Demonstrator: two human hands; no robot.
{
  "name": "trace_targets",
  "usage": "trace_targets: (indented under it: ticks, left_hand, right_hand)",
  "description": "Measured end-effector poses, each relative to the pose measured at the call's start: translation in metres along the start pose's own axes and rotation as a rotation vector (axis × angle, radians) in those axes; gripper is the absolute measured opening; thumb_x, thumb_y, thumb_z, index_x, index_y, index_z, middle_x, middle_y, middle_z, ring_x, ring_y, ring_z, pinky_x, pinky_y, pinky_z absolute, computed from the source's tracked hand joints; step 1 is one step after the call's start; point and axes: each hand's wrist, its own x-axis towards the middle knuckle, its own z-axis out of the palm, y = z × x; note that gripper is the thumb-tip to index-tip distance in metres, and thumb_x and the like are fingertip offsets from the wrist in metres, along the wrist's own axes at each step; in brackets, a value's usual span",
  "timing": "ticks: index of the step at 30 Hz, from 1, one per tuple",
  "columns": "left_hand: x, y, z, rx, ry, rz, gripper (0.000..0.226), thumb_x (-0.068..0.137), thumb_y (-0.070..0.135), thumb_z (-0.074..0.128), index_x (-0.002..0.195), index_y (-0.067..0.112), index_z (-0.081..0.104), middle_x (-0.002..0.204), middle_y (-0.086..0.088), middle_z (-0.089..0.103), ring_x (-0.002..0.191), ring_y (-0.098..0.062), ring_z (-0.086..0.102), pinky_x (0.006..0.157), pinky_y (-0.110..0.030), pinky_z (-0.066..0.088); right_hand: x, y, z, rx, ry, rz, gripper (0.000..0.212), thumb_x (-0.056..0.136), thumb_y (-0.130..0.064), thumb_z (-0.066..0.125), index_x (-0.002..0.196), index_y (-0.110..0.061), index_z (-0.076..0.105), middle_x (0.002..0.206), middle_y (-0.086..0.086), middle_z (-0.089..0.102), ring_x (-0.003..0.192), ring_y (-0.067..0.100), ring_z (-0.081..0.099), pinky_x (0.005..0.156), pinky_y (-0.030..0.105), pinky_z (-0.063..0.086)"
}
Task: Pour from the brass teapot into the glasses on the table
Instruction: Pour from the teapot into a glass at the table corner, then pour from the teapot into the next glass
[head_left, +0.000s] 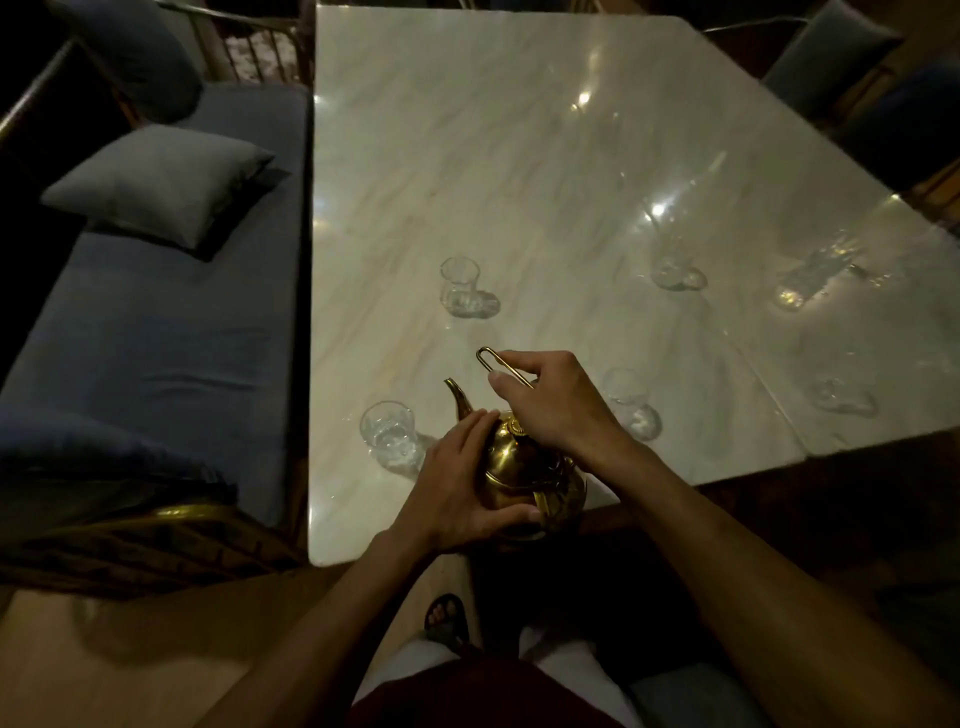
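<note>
The brass teapot (524, 470) is at the near edge of the white marble table (519, 182), spout pointing up-left. My right hand (550, 400) grips its thin wire handle above the lid. My left hand (457, 483) cups the pot's left side. Small clear glasses stand around it: one just left of the spout (389, 434), one farther up the table (462, 286), one right of my right hand (631, 402). More glasses sit at the right (672, 260) and far right (841, 397). I cannot tell whether the pot rests on the table or is lifted.
A blue cushioned bench (156, 338) with a grey pillow (156, 182) runs along the table's left edge. A shiny glass object (810, 275) lies near the right edge. Chairs (831, 57) stand at the far right. My knees and a sandalled foot (447, 618) are below.
</note>
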Motion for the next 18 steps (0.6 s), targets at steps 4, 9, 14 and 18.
trace_targets:
  ticks: [4, 9, 14, 18]
  left_hand:
    - [0.034, 0.021, 0.013, 0.012, -0.089, 0.150, 0.124, 0.060, 0.081, 0.079, 0.157, 0.020, 0.030, 0.155, 0.004, 0.043, 0.141, -0.016, 0.045, 0.111, -0.047, 0.042]
    - [0.071, 0.055, 0.031, 0.043, -0.250, 0.361, 0.129, 0.056, 0.078, 0.082, 0.158, 0.023, 0.026, 0.160, 0.006, 0.034, 0.144, -0.018, 0.038, 0.115, -0.049, 0.035]
    - [0.104, 0.083, 0.059, 0.017, -0.411, 0.452, 0.142, 0.048, 0.075, 0.087, 0.160, 0.020, 0.020, 0.162, 0.002, 0.031, 0.146, -0.020, 0.037, 0.116, -0.049, 0.035]
    - [0.122, 0.097, 0.080, -0.057, -0.491, 0.470, 0.143, 0.048, 0.066, 0.091, 0.160, 0.014, 0.020, 0.163, -0.002, 0.029, 0.148, -0.023, 0.036, 0.116, -0.049, 0.038]
  right_hand:
    - [-0.006, 0.013, -0.026, 0.000, 0.080, 0.025, 0.042, 0.094, -0.032, 0.056, 0.136, -0.025, 0.057, 0.142, -0.006, 0.053, 0.129, 0.012, 0.050, 0.099, 0.023, 0.037]
    - [-0.013, 0.032, -0.063, 0.009, 0.181, 0.099, 0.045, 0.094, -0.028, 0.056, 0.139, -0.026, 0.054, 0.144, -0.007, 0.051, 0.130, 0.010, 0.049, 0.100, 0.020, 0.037]
    - [-0.018, 0.054, -0.099, -0.007, 0.251, 0.162, 0.047, 0.092, -0.025, 0.059, 0.139, -0.028, 0.053, 0.145, -0.007, 0.050, 0.129, 0.011, 0.050, 0.090, 0.014, 0.036]
    - [-0.016, 0.072, -0.119, -0.022, 0.290, 0.212, 0.046, 0.093, -0.026, 0.059, 0.138, -0.027, 0.054, 0.144, -0.007, 0.051, 0.130, 0.013, 0.049, 0.094, 0.017, 0.037]
